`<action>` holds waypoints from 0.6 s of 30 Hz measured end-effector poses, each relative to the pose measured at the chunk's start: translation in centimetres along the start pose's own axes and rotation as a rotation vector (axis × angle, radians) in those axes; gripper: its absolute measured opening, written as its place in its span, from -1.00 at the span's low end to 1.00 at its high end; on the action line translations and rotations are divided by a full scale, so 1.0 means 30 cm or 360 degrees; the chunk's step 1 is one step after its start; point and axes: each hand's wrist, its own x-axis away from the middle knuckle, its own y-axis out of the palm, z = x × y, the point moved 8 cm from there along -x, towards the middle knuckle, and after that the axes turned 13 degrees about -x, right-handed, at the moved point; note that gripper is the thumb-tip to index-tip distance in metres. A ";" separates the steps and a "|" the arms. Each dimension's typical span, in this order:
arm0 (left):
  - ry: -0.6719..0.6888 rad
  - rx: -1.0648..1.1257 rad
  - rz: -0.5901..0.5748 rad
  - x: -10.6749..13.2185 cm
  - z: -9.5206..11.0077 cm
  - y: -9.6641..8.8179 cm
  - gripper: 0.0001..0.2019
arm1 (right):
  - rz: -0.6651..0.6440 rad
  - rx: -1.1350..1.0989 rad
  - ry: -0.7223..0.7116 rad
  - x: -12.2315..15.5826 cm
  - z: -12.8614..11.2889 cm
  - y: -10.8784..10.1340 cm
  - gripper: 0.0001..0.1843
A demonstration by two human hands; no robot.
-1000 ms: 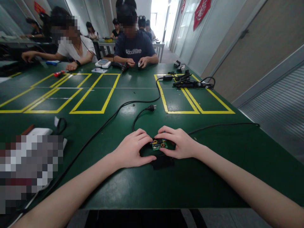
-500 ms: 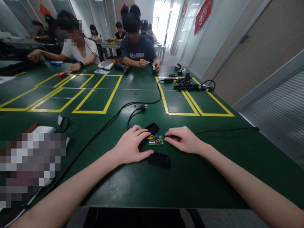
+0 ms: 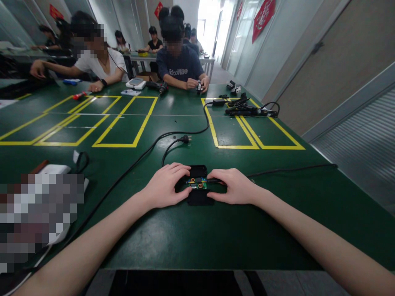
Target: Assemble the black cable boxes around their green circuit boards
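Observation:
A small green circuit board (image 3: 200,186) with copper-wound coils lies between my hands. Along its far edge is one black plastic case half (image 3: 198,170), and along its near edge the other case half (image 3: 200,197). My left hand (image 3: 165,185) curls round the left end, fingertips at the far half and thumb by the near one. At the right end, my right hand (image 3: 236,187) has its fingers by the far half and the cable end, its thumb touching the near half. A black cable (image 3: 286,168) runs off to the right; another with a plug (image 3: 185,139) lies beyond my left hand.
A long black cord (image 3: 138,160) crosses the green table on the left, near a blurred-out object (image 3: 40,209). Yellow tape rectangles (image 3: 114,144) mark the table. Bundled black cables (image 3: 247,110) lie at far right. Two people sit opposite, near a drill (image 3: 162,88).
Both case halves have come close against the board, which has shifted slightly left. My right hand has gone from pinching the cable to spanning the two halves.

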 end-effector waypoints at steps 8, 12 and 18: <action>0.0016 0.0045 -0.0016 -0.005 -0.005 0.007 -0.80 | 0.0072 0.0094 0.0084 -0.012 -0.003 0.007 -0.75; 0.0005 0.0054 0.0005 0.000 -0.015 0.013 -0.55 | 0.0064 0.0069 0.0097 -0.013 -0.004 0.015 -0.75; 0.0033 0.0093 -0.0005 0.012 -0.021 0.023 -0.43 | 0.0109 0.0059 0.0120 -0.013 0.008 0.021 -0.76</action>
